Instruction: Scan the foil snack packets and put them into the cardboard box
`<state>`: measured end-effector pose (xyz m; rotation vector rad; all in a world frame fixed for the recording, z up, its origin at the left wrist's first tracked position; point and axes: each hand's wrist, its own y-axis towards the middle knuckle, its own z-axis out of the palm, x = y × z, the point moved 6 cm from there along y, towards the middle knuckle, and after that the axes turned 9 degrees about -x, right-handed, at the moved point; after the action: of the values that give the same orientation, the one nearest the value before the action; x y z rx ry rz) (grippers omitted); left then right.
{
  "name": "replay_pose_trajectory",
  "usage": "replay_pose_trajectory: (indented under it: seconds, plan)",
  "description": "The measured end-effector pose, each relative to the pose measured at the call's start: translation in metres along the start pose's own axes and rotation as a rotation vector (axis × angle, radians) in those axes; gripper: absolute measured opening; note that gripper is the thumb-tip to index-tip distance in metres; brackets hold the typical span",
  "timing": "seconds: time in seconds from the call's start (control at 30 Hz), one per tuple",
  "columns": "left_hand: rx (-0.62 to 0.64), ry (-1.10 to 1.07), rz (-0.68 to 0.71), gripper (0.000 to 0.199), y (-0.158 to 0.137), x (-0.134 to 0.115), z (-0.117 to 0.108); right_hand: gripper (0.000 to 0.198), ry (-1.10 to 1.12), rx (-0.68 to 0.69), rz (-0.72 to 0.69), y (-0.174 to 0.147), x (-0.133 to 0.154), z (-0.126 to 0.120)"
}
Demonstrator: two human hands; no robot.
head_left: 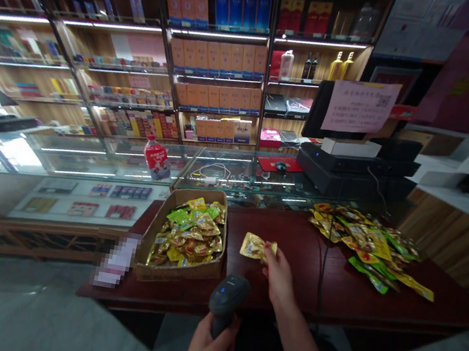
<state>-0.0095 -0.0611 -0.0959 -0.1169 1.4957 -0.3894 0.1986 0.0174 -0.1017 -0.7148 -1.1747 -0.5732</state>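
Observation:
My left hand [209, 340] is wrapped around the handle of a dark barcode scanner [230, 293], which points up and forward at the table's near edge and shows a small blue light. Between the fingers of my right hand [279, 273] is a gold snack packet [253, 246], held by its right end over the dark red table [249, 217]. Left of it stands an open cardboard box [180, 275] filled with gold, green and yellow snack packets [195, 232]. A loose pile of similar packets [368, 238] lies on the table's right side.
Behind the table runs a glass display counter [82, 164] with a red-labelled bottle [156, 158] on it. A monitor [319, 109] stands on a black cash drawer [339, 173]. A black cable [325, 258] hangs across the table. Shelves of boxed goods [219, 58] line the back.

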Motion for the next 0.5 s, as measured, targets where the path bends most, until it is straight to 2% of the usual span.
replay_pose_trajectory:
  seconds: [0.13, 0.2, 0.23, 0.27, 0.33, 0.5]
  plan:
    - [-0.037, 0.005, 0.019, 0.047, -0.002, 0.001, -0.004, 0.042, -0.039, 0.291, -0.133, -0.012, 0.029, 0.085]
    - [-0.054, 0.002, 0.019, 0.049, -0.002, -0.001, -0.004, 0.036, -0.172, 0.390, -0.274, -0.010, 0.037, 0.113]
    - [-0.057, -0.001, 0.012, 0.051, -0.003, -0.001, -0.004, 0.034, -0.245, 0.393, -0.332, -0.004, 0.039, 0.118]
    - [-0.056, -0.002, 0.004, 0.053, -0.003, -0.001, -0.004, 0.033, -0.310, 0.363, -0.370, 0.006, 0.040, 0.115]
    - [-0.058, 0.003, 0.001, 0.055, -0.002, -0.002, -0.005, 0.036, -0.413, 0.265, -0.398, 0.033, 0.040, 0.092]
    - [-0.128, 0.035, -0.013, 0.058, 0.005, 0.006, -0.011, 0.056, -0.709, -0.038, -0.395, 0.119, 0.052, -0.008]
